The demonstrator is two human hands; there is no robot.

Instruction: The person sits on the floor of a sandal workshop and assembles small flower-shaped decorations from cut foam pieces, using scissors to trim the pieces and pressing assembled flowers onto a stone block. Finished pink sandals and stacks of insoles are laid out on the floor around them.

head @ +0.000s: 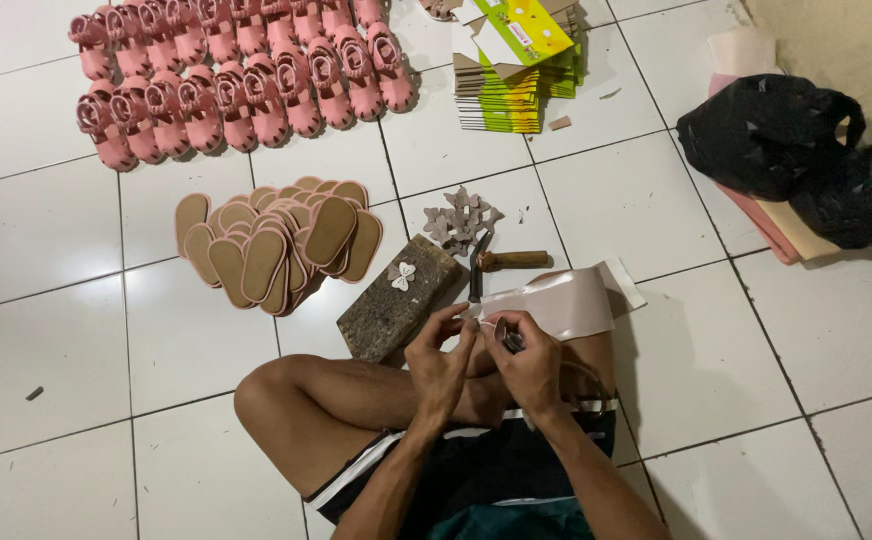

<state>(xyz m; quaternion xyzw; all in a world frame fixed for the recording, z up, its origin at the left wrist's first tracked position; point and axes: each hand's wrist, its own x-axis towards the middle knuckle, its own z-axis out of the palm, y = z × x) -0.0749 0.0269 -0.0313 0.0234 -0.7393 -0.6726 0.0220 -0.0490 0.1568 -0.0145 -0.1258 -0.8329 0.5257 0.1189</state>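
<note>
I sit cross-legged on a white tiled floor. My left hand [441, 362] and my right hand [528, 362] meet over my lap, pinching a small pale cut-out piece between the fingertips; my right hand also grips a small dark tool. A shiny pinkish sheet [561, 300] lies over my right knee. In front of my hands is a rough wooden block [388, 305] with a pale bow shape [402, 275] on it. A wooden-handled tool [501, 262] rests beside the block, and several bow cut-outs [461, 222] lie beyond it.
A pile of tan soles [276, 245] lies to the left. Rows of pink sandals [236, 75] fill the far floor. A stack of flat cartons [516, 65] sits at the top. Black bags [786, 140] and foam sheets [786, 235] lie at the right wall.
</note>
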